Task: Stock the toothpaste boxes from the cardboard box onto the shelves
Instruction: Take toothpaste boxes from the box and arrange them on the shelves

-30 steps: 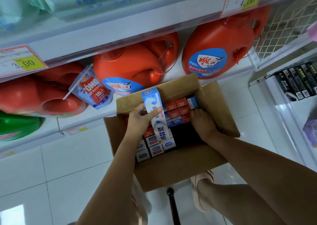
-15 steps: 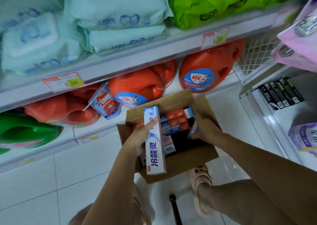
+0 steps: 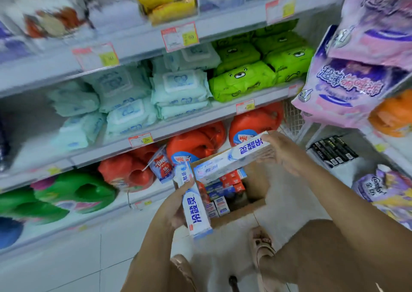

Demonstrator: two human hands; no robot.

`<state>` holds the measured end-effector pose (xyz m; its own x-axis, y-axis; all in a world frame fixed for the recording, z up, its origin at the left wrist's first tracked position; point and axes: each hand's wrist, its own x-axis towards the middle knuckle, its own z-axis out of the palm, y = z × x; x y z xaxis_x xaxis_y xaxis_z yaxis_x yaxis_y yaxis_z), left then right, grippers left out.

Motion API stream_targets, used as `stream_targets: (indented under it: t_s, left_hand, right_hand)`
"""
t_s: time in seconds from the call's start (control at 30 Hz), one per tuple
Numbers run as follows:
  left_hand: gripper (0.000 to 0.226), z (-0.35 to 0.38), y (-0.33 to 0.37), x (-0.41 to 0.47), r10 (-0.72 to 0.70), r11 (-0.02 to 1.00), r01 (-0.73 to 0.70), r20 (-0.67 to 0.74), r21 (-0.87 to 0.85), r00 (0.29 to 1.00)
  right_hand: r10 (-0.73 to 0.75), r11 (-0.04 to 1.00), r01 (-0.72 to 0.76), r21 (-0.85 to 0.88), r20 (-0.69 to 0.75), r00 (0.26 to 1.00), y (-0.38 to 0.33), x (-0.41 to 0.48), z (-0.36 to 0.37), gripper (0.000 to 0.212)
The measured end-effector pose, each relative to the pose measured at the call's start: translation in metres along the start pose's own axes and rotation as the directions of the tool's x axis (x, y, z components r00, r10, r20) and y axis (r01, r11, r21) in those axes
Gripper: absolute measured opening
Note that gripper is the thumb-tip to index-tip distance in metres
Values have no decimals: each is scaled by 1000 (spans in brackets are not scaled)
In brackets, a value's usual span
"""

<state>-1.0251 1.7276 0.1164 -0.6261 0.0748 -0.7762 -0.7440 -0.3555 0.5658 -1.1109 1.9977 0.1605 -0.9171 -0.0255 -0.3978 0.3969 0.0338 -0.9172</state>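
Observation:
An open cardboard box (image 3: 243, 213) stands on the floor below me, with several red, blue and white toothpaste boxes (image 3: 225, 191) still packed inside. My left hand (image 3: 176, 204) grips a long white-and-blue toothpaste box (image 3: 195, 204) held upright over the carton's left edge. My right hand (image 3: 278, 151) grips a second white-and-blue toothpaste box (image 3: 231, 158) by its far end, lying almost level above the carton.
Shelves (image 3: 178, 124) run along the left with wet-wipe packs (image 3: 178, 91), green packs (image 3: 245, 77), red detergent jugs (image 3: 196, 144) and green jugs (image 3: 73, 193). Pink and purple packs (image 3: 347, 86) hang at right above black boxes (image 3: 332, 151). My sandalled feet (image 3: 260, 245) stand by the carton.
My right hand has lifted a second toothpaste box out of the carton. My left hand keeps its box, raised slightly. The view has tilted upward to show higher shelves.

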Motion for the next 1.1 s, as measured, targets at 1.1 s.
stream_targets:
  t_s: [1.1]
  left_hand:
    - [24, 65, 9, -166, 553, 828, -551, 17, 103, 833]
  right_hand:
    - [-49, 763, -178, 622, 331, 942, -89, -123, 45, 47]
